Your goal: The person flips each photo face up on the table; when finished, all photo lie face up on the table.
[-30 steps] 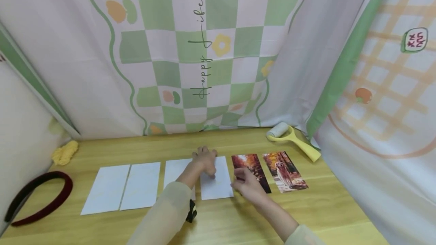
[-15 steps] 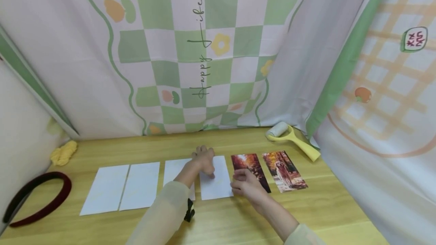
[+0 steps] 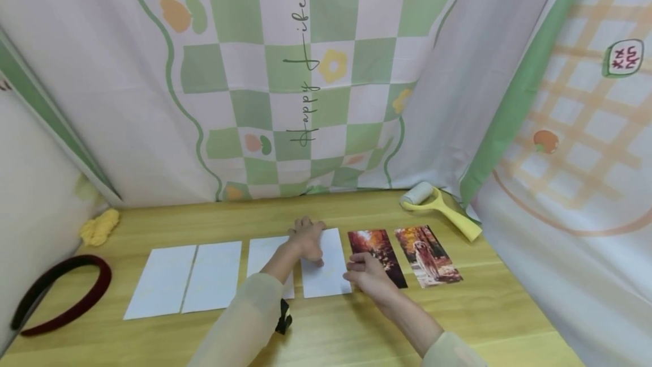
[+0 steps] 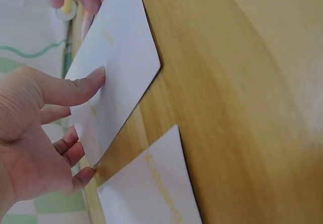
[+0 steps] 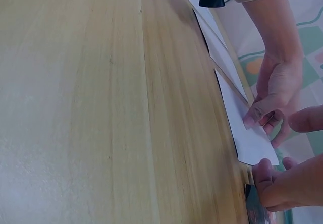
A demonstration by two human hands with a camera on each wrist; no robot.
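White cards lie in a row on the wooden table. My left hand (image 3: 307, 242) reaches over the one right of centre, a blank white card (image 3: 326, 271). In the left wrist view, its thumb (image 4: 91, 85) rests on the card's face while the other fingers spread along the far edge. At the same card's right edge, my right hand (image 3: 374, 279) has loosely bent fingers; the right wrist view shows its fingertips (image 5: 262, 171) close by the card's end. Under and behind that hand lies an autumn photo card (image 3: 389, 262), partly covered. A dog photo card (image 3: 427, 256) lies further right.
Two white cards (image 3: 211, 276) lie at left, and another white card (image 3: 265, 251) is partly hidden by my left forearm. A dark red headband (image 3: 97, 299) and a yellow fluffy tie (image 3: 100, 228) sit at far left. A yellow lint roller (image 3: 448, 214) lies at back right, before the curtain (image 3: 285, 72).
The white card's top edge sits slightly higher beside my left hand. Both hands stay in nearly the same places; the whole view has shifted a little.
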